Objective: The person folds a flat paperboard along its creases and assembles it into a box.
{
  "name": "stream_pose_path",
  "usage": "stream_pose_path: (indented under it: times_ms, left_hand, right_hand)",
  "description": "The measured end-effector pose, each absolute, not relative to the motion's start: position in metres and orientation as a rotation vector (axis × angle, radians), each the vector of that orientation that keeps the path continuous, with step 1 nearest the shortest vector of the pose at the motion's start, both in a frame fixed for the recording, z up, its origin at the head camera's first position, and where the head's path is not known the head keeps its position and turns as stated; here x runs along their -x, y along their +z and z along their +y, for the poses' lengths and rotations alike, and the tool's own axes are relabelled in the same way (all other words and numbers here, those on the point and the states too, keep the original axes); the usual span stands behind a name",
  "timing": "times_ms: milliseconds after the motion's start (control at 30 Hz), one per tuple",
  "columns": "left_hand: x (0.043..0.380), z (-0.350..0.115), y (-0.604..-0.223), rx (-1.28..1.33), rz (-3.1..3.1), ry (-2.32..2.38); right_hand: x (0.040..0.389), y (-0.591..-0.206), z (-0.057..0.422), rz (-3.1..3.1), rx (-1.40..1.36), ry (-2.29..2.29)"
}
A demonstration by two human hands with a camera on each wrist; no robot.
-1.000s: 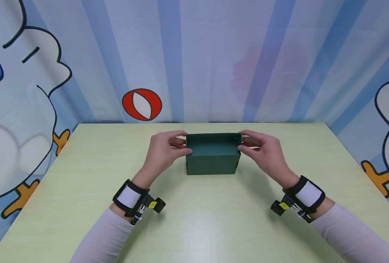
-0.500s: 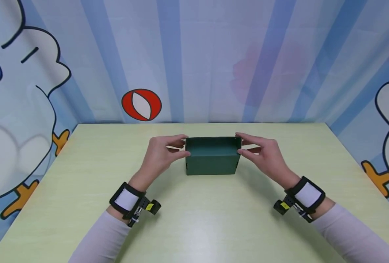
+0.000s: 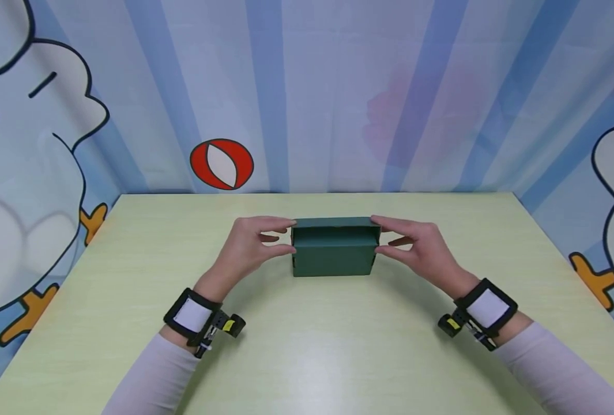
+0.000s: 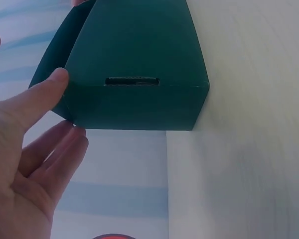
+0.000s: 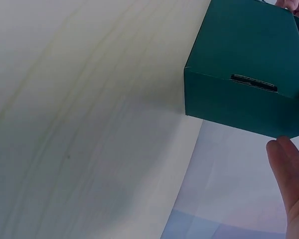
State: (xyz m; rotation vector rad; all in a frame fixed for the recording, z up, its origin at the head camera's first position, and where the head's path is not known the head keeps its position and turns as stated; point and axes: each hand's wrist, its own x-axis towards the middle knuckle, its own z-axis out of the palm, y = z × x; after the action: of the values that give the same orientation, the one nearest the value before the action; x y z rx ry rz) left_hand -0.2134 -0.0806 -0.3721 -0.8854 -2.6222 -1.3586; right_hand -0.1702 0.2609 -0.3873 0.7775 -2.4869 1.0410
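A dark green cardboard box (image 3: 334, 261) sits on the table, its lid flap (image 3: 332, 222) tipped forward over the partly open top. At the left end, my left hand (image 3: 252, 241) holds the box, index fingertip at the lid's corner and thumb at the front upper corner. My right hand (image 3: 415, 239) grips the opposite end the same way. Up close in the left wrist view, the thumb (image 4: 45, 94) presses the box's edge and the other fingers are beside its end wall. A narrow slot (image 5: 254, 82) shows near the end in the right wrist view.
The pale wooden table (image 3: 317, 346) reaches back to a blue striped curtain (image 3: 338, 86). A red and white ball (image 3: 222, 164) is printed on it. Each wrist wears a strap with a small camera (image 3: 233, 325).
The lid flap has come down and forward, narrowing the opening. Both hands have followed it slightly lower, thumbs shifting down the front corners. The box base stays in place.
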Motion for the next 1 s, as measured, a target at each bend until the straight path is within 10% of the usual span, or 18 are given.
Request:
stream_pose_path:
  times_ms: [1000]
  left_hand:
    - [0.216, -0.087, -0.383, 1.142, -2.467, -1.016]
  right_hand:
    - [0.173, -0.398, 0.262, -2.350, -0.959, 0.712]
